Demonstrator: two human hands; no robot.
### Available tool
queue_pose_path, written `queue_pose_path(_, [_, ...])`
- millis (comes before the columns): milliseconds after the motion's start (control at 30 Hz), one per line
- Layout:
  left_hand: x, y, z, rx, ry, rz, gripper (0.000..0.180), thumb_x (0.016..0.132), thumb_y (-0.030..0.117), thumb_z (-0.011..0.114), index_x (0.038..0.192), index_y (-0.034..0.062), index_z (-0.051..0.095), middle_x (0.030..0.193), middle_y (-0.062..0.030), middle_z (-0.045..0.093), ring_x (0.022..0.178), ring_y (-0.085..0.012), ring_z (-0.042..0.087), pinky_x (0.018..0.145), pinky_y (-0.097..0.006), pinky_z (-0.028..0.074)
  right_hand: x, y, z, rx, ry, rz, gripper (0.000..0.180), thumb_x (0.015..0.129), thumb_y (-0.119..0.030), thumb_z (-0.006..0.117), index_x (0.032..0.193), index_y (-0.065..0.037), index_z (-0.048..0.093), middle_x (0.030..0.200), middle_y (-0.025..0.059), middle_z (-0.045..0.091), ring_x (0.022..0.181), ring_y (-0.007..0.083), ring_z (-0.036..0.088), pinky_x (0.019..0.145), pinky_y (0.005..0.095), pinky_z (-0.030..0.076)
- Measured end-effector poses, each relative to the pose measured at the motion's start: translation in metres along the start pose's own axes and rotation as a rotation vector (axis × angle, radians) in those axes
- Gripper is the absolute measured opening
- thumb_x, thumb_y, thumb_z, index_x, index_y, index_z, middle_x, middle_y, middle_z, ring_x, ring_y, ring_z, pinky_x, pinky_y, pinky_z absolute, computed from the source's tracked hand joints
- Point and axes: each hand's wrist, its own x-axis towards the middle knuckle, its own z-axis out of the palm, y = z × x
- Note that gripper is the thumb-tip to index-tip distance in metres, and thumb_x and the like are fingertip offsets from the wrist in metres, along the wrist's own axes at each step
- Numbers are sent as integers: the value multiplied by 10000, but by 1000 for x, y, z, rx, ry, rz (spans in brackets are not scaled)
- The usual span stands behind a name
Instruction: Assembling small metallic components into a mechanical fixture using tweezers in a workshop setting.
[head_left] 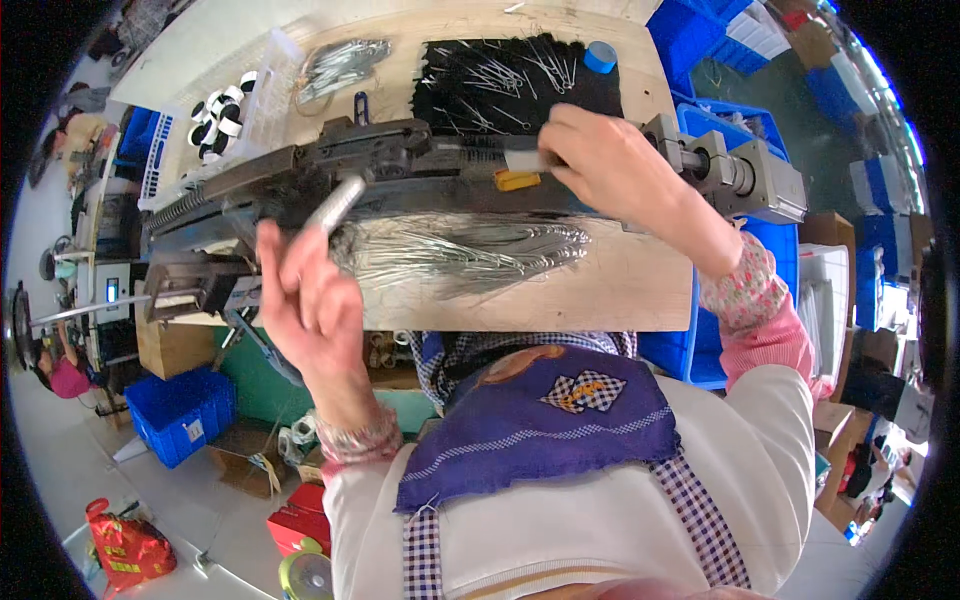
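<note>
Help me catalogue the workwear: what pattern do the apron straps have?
The apron straps are checked, dark blue and white; seen best in the head view.

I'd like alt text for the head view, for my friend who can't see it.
A person works at a dark metal machine on a wooden bench, left hand at a silver handle, right hand over the machine. Thin metal wires lie in front; more rest on black cloth behind.

The left arm (pixel 362 500) is extended forward; the left hand (pixel 318 300) is raised, with one finger extended and the others partly bent. The right arm (pixel 765 330) is angled inward across the front. The right hand (pixel 610 158) is turned back uppermost, its fingers curled, fingertips partly hidden.
</note>
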Motion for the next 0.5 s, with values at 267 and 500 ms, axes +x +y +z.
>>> queue_pose_path(267, [58,-84,-16,1966,-171,-182,194,872,167,595,904,13,710,712,-120,647,626,-153,588,595,-284,448,82,49,11,-353,61,92,210,840,-207,620,875,0,602,817,172,632,780,360,608,720,435,493])
queue_pose_path(500, [124,-91,-59,1977,-218,-141,220,835,196,573,804,22,706,706,-110,658,594,-183,624,564,-312,474,23,37,-9,11,10,-218,149,792,-154,638,851,-30,580,799,114,585,796,310,605,684,405,471])
